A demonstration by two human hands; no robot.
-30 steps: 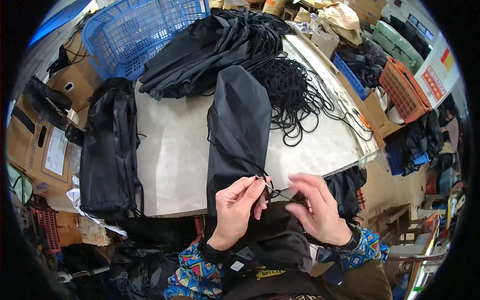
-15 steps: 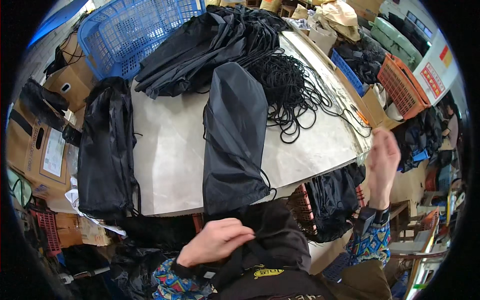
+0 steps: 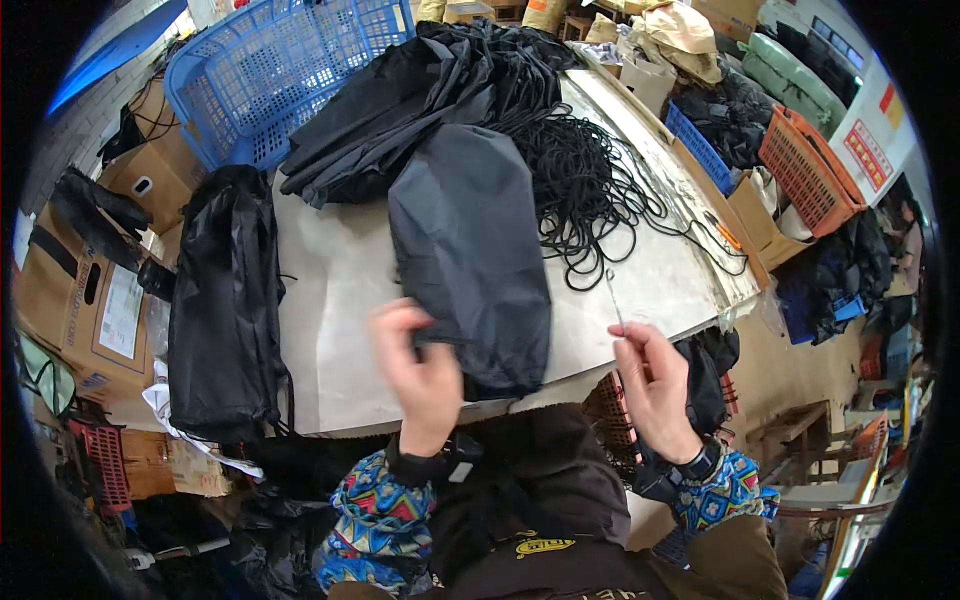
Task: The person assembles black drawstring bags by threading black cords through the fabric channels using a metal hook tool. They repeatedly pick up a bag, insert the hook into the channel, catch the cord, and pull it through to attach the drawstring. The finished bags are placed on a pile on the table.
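Observation:
A black drawstring bag point(image 3: 475, 260) lies flat in front of me, its near end at the table's edge. My left hand point(image 3: 415, 370), blurred by motion, is at the bag's lower left side, with dark fabric between thumb and fingers. To the right of the bag, my right hand point(image 3: 655, 385) pinches a thin metal rod point(image 3: 616, 300) with a small hooked or looped tip pointing away from me. Beyond the rod lies a tangled heap of black cord point(image 3: 575, 185). Farther back is a pile of black fabric bags point(image 3: 400, 110).
A stack of black bags point(image 3: 225, 310) lies at the table's left edge. A blue plastic basket point(image 3: 285, 85) stands at the back left. Cardboard boxes point(image 3: 110, 310) stand left; an orange crate point(image 3: 810, 170) is at right. An orange-handled tool point(image 3: 728, 236) lies on the table's right side.
My right hand has come in from the right table edge and now shows the metal rod. My left hand has moved up to the bag, which has turned and lies wider.

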